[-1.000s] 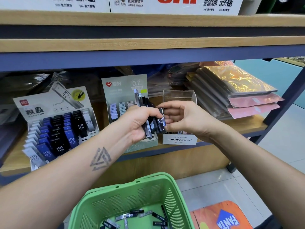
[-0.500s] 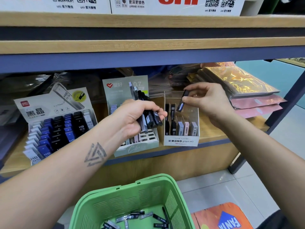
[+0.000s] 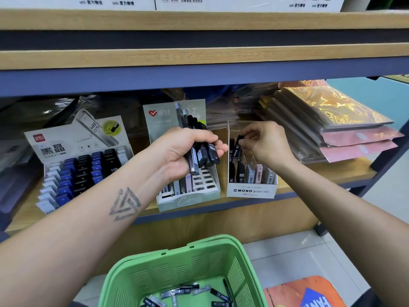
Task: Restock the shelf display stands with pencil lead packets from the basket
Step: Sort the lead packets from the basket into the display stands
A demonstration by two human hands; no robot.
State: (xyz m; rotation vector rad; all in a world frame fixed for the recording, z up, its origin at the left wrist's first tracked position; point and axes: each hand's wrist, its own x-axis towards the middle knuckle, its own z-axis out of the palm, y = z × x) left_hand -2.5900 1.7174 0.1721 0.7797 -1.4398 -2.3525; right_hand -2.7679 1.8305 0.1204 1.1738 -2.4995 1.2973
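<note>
Black lead packets (image 3: pixel 202 149) fill the left hand (image 3: pixel 181 156). The right hand (image 3: pixel 263 144) pinches one packet (image 3: pixel 238 147) inside the clear stand (image 3: pixel 251 171), mid-frame.

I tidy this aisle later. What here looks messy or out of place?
Little stands out. The middle stand has many empty slots on its right side, and loose packets lie jumbled in the green basket. The other stands look orderly.
</note>
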